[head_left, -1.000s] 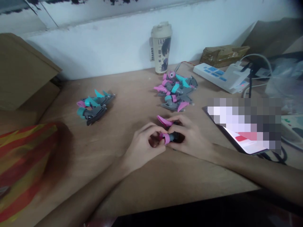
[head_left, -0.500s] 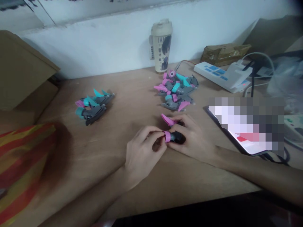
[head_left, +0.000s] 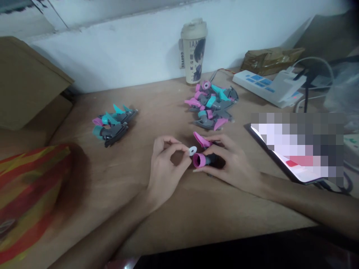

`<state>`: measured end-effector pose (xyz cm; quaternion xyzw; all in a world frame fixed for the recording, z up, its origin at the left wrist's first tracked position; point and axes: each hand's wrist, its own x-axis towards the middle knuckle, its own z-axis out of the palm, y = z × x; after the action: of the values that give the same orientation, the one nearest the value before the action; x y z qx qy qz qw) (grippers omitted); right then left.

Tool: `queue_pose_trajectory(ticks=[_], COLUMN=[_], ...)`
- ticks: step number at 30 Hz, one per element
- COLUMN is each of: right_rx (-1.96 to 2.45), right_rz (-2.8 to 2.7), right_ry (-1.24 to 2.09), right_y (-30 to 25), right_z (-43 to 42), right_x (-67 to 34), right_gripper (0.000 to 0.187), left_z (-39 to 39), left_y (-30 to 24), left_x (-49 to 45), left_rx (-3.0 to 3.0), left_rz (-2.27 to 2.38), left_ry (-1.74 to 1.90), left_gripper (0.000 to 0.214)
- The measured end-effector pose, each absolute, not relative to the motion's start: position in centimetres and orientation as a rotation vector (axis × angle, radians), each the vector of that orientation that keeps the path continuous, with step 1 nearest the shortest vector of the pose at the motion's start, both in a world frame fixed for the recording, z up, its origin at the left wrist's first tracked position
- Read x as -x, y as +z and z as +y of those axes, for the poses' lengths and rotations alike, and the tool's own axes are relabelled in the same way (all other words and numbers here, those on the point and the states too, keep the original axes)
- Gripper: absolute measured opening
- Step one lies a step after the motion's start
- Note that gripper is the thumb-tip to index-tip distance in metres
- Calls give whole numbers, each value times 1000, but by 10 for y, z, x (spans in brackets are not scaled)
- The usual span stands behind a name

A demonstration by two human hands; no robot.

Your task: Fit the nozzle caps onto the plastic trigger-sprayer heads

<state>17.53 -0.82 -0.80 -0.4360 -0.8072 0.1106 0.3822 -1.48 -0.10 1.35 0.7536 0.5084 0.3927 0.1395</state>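
My left hand [head_left: 168, 164] pinches a small white ring washer [head_left: 192, 150] between thumb and fingertips. My right hand [head_left: 230, 160] is wrapped round a dark grey trigger sprayer head, whose pink trigger [head_left: 202, 139] points up and left. Its pink screw collar [head_left: 198, 160] faces my left hand, with the hollow opening showing. The washer is just above and beside the collar's mouth. My right fingers hide much of the sprayer body. Beyond my hands lies a pile of grey, pink and turquoise sprayer heads [head_left: 214, 104]. More sprayer heads [head_left: 112, 125] lie to the left.
A lidded coffee cup [head_left: 194, 52] stands against the wall. At the right are a white power strip [head_left: 258, 85], a taped box [head_left: 270, 59] and a lit, partly blurred phone or tablet [head_left: 280, 153]. A red and yellow bag [head_left: 30, 194] and cardboard [head_left: 30, 82] sit at the left.
My left hand has drawn back slightly from the collar, and the white washer now shows in its fingertips. The collar's opening has come into view. My right hand keeps hold of the sprayer head.
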Motion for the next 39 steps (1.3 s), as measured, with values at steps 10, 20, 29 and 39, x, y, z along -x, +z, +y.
queue_pose_trajectory(ticks=[10,20,29,39], right_rx=[1072,1044,1021,992], right_rz=[-2004,-2019,-2052,-2015], right_ry=[476,485,420,331], right_y=[-4,-5,-7,-3], right_z=[-8,-9,-8,-9], right_x=[-176,-177,-180,-181], right_gripper=[26,25,23,21], left_z=[10,5,-2,-4], left_y=[14,7,9,12], left_x=[19,16,16,14], left_rx=[-1751,-1984,-2310,-2283], left_rz=[1093,1138,1083,1093], left_ry=[959,1088,1098,1073], left_gripper=[10,10,13,12])
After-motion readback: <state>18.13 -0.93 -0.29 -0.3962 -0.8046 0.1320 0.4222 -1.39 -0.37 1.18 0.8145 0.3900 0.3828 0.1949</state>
